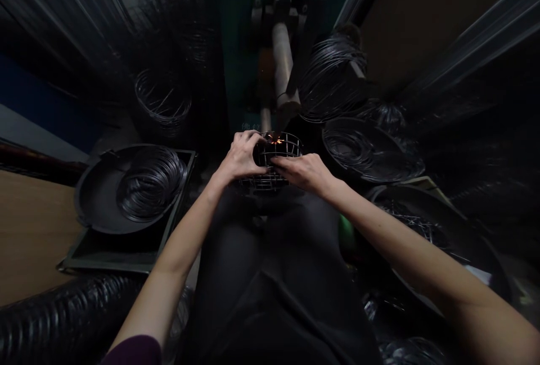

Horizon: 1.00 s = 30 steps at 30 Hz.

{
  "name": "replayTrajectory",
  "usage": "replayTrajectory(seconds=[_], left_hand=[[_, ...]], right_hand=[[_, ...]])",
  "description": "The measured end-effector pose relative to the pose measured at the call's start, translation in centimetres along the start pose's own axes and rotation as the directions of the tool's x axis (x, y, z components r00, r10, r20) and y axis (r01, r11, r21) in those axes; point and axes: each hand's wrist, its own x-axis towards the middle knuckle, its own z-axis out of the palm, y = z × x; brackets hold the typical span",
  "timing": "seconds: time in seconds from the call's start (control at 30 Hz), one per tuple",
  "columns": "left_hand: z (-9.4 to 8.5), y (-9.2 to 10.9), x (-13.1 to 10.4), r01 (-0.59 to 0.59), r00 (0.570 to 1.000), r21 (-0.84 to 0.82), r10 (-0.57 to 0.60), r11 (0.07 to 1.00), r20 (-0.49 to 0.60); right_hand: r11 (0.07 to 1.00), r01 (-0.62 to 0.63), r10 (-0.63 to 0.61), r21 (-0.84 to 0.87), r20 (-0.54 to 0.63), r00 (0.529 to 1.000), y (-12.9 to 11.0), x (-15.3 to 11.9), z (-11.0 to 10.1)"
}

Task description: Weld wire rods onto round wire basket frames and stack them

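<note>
A round wire cage (291, 145) of crossing metal wires is held up in front of me at the tip of a welding machine (283, 64). Small orange sparks (275, 139) glow on its far side, just below the machine's electrode. My left hand (245, 157) grips the cage on its left, thumb and fingers curled round the wires. From the right, my right hand (304, 171) closes on the near wires, its fingertips at the cage's middle. The lower part of the cage is dark and partly hidden by both hands.
At the left, a wide black pan (99, 196) holds wire rings (152, 185) on a metal-framed stand (109, 258). More wire hoops (162, 98) stand behind it. Right of the machine are a big wire bundle (333, 75) and pans (396, 151) of wire pieces. Ribbed black ducting (63, 317) lies lower left.
</note>
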Motion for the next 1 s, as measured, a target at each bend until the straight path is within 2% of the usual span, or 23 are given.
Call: replayTrajectory(seconds=[0.1, 0.2, 0.37, 0.47, 0.63, 0.87, 1.0], left_hand=[[0.0, -0.2, 0.2, -0.022, 1.0, -0.025, 0.022, 0.999, -0.002], [-0.3, 0.0, 0.3, 0.009, 1.0, -0.045, -0.009, 0.999, -0.007], [-0.9, 0.2, 1.1, 0.078, 0.997, -0.052, -0.078, 0.996, 0.003], [-1.0, -0.2, 2.0, 0.091, 0.996, -0.038, -0.091, 0.995, -0.005], [-0.7, -1.2, 2.6, 0.11, 0.994, -0.061, -0.11, 0.992, -0.011], [-0.6, -2.5, 4.7, 0.115, 0.992, -0.077, -0.118, 0.99, -0.045], [-0.7, -2.7, 5.9, 0.105, 0.992, -0.127, -0.112, 0.986, -0.051]], right_hand=[[0.998, -0.019, 0.022, 0.055, -0.043, 0.999, 0.1, -0.2, 0.5], [0.991, -0.057, 0.071, 0.12, -0.117, 0.991, 0.0, -0.5, 1.5], [0.968, -0.181, 0.226, 0.172, -0.292, 0.929, 0.2, 0.2, 2.9], [0.957, -0.16, 0.241, 0.243, -0.357, 0.902, 0.8, 1.1, 3.3], [0.918, -0.118, 0.273, 0.38, -0.386, 0.881, 1.6, 1.6, 3.6], [0.877, -0.214, 0.394, 0.431, -0.389, 0.833, 2.6, 3.6, 3.6], [0.868, -0.214, 0.396, 0.449, -0.364, 0.843, 3.3, 4.5, 3.3]])
